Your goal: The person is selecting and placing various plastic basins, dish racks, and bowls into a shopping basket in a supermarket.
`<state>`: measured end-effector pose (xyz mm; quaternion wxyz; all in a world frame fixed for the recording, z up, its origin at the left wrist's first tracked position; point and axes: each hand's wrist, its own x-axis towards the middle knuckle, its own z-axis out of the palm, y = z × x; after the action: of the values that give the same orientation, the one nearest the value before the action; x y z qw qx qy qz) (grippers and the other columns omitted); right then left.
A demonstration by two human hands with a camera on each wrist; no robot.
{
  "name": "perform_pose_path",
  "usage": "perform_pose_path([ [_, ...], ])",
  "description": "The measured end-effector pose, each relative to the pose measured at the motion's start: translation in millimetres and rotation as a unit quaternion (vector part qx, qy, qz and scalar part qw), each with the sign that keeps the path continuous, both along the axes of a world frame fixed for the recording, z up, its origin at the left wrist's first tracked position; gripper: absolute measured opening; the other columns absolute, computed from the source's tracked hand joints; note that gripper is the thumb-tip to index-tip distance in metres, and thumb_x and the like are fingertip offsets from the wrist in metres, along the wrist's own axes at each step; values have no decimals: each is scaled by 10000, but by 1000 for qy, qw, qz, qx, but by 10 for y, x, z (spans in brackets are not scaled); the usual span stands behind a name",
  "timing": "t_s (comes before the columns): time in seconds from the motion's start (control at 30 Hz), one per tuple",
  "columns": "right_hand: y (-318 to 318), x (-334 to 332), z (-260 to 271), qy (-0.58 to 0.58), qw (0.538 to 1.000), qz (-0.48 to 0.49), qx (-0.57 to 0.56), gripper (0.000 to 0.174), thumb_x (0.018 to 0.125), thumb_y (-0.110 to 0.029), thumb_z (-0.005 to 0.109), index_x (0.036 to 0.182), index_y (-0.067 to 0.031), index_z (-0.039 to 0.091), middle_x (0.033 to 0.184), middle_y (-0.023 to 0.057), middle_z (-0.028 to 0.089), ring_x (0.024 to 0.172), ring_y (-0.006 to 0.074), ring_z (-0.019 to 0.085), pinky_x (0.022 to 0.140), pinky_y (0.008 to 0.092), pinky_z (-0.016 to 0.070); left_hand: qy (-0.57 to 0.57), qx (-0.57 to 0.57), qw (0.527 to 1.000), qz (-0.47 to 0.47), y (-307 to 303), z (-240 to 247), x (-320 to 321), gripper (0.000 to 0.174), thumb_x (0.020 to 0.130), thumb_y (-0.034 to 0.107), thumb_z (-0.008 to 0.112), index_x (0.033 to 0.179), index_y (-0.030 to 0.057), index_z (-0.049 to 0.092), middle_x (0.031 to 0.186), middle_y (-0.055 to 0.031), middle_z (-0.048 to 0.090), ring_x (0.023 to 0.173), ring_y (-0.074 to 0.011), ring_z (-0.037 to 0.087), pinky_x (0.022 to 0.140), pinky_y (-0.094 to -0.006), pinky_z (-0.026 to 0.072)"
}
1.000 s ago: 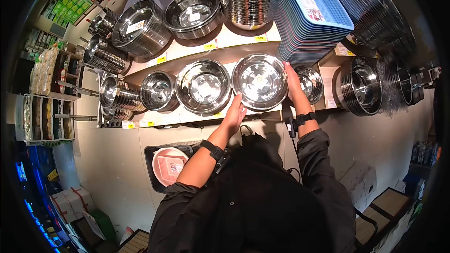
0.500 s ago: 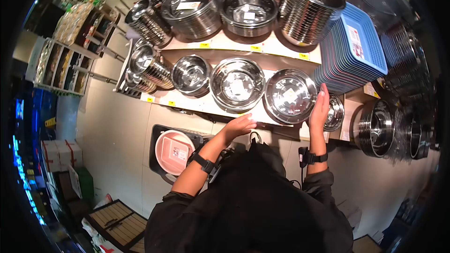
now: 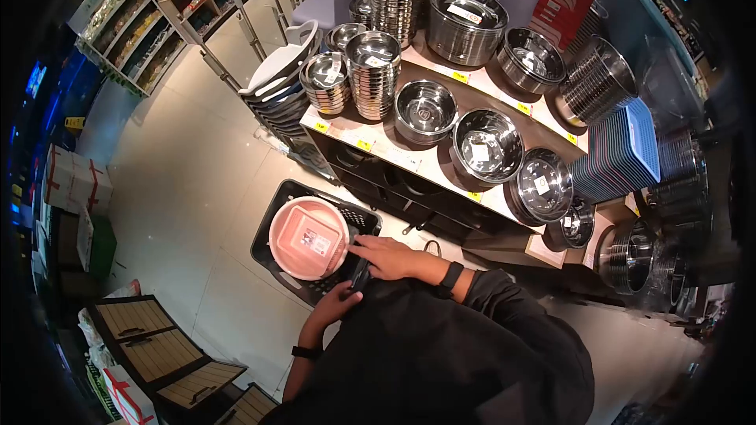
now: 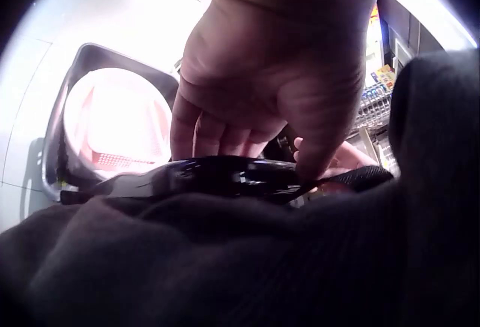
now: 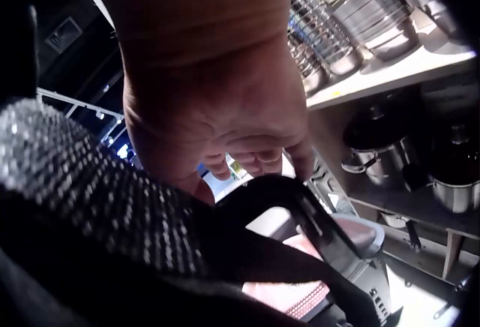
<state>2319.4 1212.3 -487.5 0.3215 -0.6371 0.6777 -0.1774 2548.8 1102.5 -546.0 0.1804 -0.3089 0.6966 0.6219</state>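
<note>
A pink basin (image 3: 309, 238) with a smaller labelled pink tray (image 3: 303, 230) inside lies in a black basket (image 3: 272, 271) on the floor. My left hand (image 3: 332, 304) is at the basket's near right corner; in the left wrist view, the hand (image 4: 262, 87) has its fingers behind and thumb beside a glossy black handle (image 4: 225, 175). My right hand (image 3: 387, 258) reaches leftward over that corner with fingers extended. In the right wrist view, the hand (image 5: 225, 109) is above the curved black handle (image 5: 274, 188), its fingers partly hidden, so contact is unclear.
Steel bowls (image 3: 487, 145) and stacked pots stand on the shelf (image 3: 409, 159) at the right, with stacked blue baskets (image 3: 642, 142) beyond. Slatted cabinets (image 3: 150, 338) are at the lower left; white boxes (image 3: 75, 177) stand farther left.
Both hands have left the round steel bowl, which rests on the shelf, and have moved down and left to the black basket. The view has turned toward the basket.
</note>
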Motion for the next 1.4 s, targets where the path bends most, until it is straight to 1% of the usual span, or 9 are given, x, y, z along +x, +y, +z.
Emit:
perform_pose_path([
  [0.03,-95,56,-41,7,1000,3,8,674,835,-206,636,1445,-98,369,1484,237,338,1370,378,355,1106,458,336,41,174,984,-8,34,-441,102,559,905,400,645,1283,1,546,1059,-141,667,972,-217,630,852,-342,483],
  [0.13,-267,165,-84,4,995,25,98,714,828,-310,660,1454,-124,370,1496,207,340,1382,357,348,1134,487,279,129,43,989,-59,-35,-188,179,475,918,407,623,1160,-1,597,991,-152,659,905,-220,625,803,-355,481],
  [0.23,-354,169,-4,35,984,62,162,849,753,-513,705,1451,-154,383,1498,176,349,1419,337,280,1160,525,201,139,86,985,-57,-130,-204,190,456,931,417,594,1096,-8,598,949,-177,634,893,-251,620,788,-365,473],
  [0.33,-383,152,-9,110,977,88,157,842,738,-513,720,1432,-149,413,1484,173,363,1418,347,264,1148,534,222,116,86,988,-51,-240,-127,171,467,933,423,588,1107,-10,595,961,-180,631,912,-259,617,804,-364,469],
  [0.7,-1012,28,-413,31,996,79,-23,675,683,-427,784,1244,-104,592,1459,190,379,1379,399,284,1100,506,283,67,-11,997,42,-678,-190,68,494,896,455,626,1116,13,618,987,-168,657,914,-239,637,816,-353,482],
  [0.8,-1214,60,-434,14,997,70,-30,640,680,-418,781,1205,-94,612,1447,188,390,1363,399,299,1093,513,276,94,-22,992,83,-830,-43,-4,476,859,450,671,1065,21,657,923,-147,681,867,-214,655,784,-337,491],
  [0.87,-1367,69,-379,34,996,81,-8,640,706,-421,773,1224,-90,596,1438,193,394,1363,408,298,1088,524,295,-7,-60,992,109,-960,-5,-61,461,813,434,721,1026,26,684,847,-128,689,797,-204,661,744,-334,498],
  [1.07,-1753,73,-433,16,997,76,-3,652,696,-422,769,1226,-87,591,1443,198,378,1362,404,292,1071,566,291,-45,-156,974,157,-1238,-270,9,369,772,362,763,897,28,670,725,-123,657,691,-225,642,679,-363,491],
  [1.4,-2224,216,-727,16,986,19,-165,528,599,-368,785,1044,-111,666,1310,166,478,1298,379,356,1062,535,284,-9,-50,971,232,-1798,-267,33,235,827,242,742,860,38,630,656,13,584,579,-66,520,526,-242,401],
])
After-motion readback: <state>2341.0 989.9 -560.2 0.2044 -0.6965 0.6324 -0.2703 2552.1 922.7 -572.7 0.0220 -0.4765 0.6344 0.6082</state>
